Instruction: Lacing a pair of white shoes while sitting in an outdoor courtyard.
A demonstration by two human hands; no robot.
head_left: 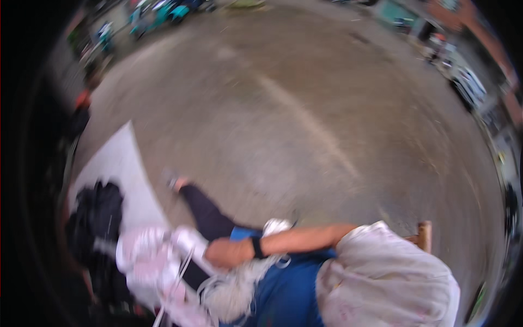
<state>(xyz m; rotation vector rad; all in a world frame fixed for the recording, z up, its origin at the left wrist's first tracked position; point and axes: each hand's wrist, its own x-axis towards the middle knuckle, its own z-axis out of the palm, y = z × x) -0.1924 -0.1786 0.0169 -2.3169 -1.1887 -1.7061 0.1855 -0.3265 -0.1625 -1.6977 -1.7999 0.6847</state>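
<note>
My right forearm, in a pale sleeve (pixel 384 267) and with a black wristband (pixel 257 247), reaches leftward across my lap. My right hand (pixel 224 253) looks curled closed against a pink-and-white fabric-like piece (pixel 146 253); blur and the angle hide its fingers and anything in them. Thin white cords (pixel 181 272) run over that piece. Below the wrist, a loose bundle of off-white string (pixel 231 294) lies on blue cloth (pixel 289 286) over my lap. My left hand cannot be made out; the pink-and-white material covers that side.
A dark-clad leg (pixel 204 210) stretches over brown-grey ground (pixel 261 125). To the left lie a pale sheet (pixel 117 169) and a black heap (pixel 98 218). A wooden post (pixel 424 237) rises by my right side. Teal scooters (pixel 158 19) and a parked vehicle (pixel 468 87) stand farther off.
</note>
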